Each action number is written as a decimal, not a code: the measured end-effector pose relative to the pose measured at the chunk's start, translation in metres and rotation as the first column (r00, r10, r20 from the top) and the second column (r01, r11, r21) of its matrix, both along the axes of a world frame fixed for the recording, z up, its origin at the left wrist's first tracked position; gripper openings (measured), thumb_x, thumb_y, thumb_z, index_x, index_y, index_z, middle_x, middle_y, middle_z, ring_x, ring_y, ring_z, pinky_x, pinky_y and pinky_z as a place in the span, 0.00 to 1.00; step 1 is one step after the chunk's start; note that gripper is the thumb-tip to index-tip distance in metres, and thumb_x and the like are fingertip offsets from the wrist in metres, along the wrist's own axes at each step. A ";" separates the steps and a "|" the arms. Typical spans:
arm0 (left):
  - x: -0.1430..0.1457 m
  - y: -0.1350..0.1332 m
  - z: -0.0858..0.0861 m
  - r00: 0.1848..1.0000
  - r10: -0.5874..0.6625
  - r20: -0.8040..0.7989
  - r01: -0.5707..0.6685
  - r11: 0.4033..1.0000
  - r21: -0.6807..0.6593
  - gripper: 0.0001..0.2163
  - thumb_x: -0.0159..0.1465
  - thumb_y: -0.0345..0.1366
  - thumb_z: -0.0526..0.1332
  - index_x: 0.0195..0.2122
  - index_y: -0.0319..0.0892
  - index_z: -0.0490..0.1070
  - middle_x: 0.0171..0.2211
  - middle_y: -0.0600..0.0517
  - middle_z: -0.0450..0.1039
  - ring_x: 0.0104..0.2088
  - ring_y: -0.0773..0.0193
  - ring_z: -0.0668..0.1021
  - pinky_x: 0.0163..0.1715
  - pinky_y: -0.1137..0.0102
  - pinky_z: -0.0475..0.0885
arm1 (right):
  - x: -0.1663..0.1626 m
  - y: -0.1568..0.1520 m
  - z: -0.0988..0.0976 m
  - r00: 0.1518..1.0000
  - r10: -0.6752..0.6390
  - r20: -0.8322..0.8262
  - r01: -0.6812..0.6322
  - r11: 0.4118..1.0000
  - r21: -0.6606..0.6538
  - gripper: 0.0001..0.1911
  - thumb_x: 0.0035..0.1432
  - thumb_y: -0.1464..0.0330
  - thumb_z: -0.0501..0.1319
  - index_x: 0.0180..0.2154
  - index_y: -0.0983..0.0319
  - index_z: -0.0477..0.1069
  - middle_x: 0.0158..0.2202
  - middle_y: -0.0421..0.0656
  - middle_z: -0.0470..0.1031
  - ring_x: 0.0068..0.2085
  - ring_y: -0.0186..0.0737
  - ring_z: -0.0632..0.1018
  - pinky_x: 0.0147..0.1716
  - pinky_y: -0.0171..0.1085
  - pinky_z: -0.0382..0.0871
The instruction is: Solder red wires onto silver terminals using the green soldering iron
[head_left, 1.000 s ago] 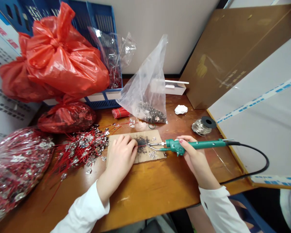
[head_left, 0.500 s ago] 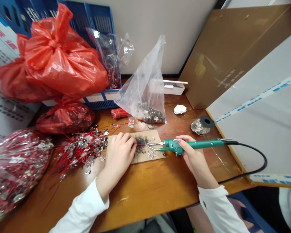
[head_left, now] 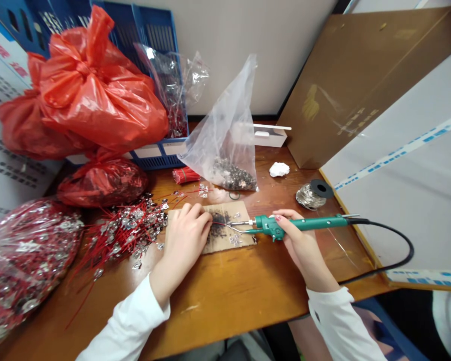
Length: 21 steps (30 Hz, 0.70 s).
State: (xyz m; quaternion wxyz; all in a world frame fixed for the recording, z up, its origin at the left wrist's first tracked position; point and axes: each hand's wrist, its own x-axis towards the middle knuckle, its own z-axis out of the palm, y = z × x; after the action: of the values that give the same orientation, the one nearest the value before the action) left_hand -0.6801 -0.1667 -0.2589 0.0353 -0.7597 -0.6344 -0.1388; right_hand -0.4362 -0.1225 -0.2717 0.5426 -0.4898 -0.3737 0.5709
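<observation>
My right hand [head_left: 295,240] is wrapped round a green soldering iron [head_left: 304,223] with a solder-feed tube, its tip pointing left. My left hand [head_left: 188,233] rests on the scorched piece of cardboard [head_left: 229,206], fingers pinched on a thin red wire [head_left: 218,222]. The wire's free end meets the iron's tip, where a small metal part seems to lie, too small to make out fully. Several loose metal tabs [head_left: 235,240] lie on the cardboard below the tip. Left of my left hand is a pile of red wires with metal tabs [head_left: 131,228].
Red plastic bags [head_left: 101,105] and a clear bag of wired parts [head_left: 30,250] crowd the left. Behind the cardboard stand a clear bag of small metal parts [head_left: 233,173] and a red wire bundle [head_left: 186,175]. A solder spool [head_left: 311,195] and the iron's black cable [head_left: 408,250] are on the right.
My left hand has shifted very slightly, and a little more of the red wire shows between its fingers and the iron's tip. The iron stays in place.
</observation>
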 end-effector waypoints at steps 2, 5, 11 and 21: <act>0.000 0.000 0.000 1.000 0.001 0.001 -0.001 1.000 0.000 0.09 0.69 0.35 0.55 0.35 0.43 0.74 0.37 0.49 0.72 0.40 0.54 0.69 0.37 0.61 0.61 | 0.000 0.000 0.000 1.000 0.002 -0.004 -0.002 1.000 0.001 0.16 0.39 0.60 0.75 0.29 0.58 0.76 0.31 0.40 0.77 0.33 0.39 0.76 0.31 0.36 0.68; -0.001 0.001 0.000 1.000 -0.001 0.012 0.001 1.000 -0.003 0.09 0.69 0.36 0.55 0.35 0.44 0.74 0.37 0.49 0.72 0.40 0.55 0.69 0.36 0.61 0.61 | 0.000 0.001 0.000 1.000 0.004 -0.023 -0.004 1.000 0.004 0.15 0.40 0.60 0.75 0.29 0.58 0.76 0.31 0.40 0.77 0.34 0.39 0.76 0.33 0.36 0.69; 0.000 0.000 0.001 1.000 -0.005 0.029 0.005 1.000 -0.003 0.09 0.69 0.35 0.55 0.35 0.44 0.75 0.37 0.49 0.72 0.40 0.54 0.69 0.37 0.61 0.61 | 0.002 0.003 -0.002 0.998 -0.018 -0.064 0.016 1.000 -0.018 0.16 0.39 0.59 0.75 0.30 0.58 0.76 0.31 0.40 0.77 0.32 0.38 0.76 0.28 0.35 0.68; -0.001 -0.001 0.002 0.994 0.022 0.108 -0.022 1.000 -0.006 0.08 0.68 0.34 0.57 0.35 0.41 0.74 0.37 0.48 0.72 0.40 0.54 0.70 0.38 0.60 0.64 | 0.004 0.006 -0.001 0.978 -0.131 -0.161 0.124 0.991 -0.053 0.17 0.37 0.59 0.76 0.30 0.59 0.77 0.32 0.38 0.76 0.34 0.35 0.75 0.31 0.33 0.68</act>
State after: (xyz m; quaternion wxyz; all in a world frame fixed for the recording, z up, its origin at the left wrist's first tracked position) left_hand -0.6816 -0.1674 -0.2572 0.0008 -0.7440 -0.6441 -0.1777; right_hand -0.4325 -0.1165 -0.2726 0.5963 -0.4758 -0.2833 0.5812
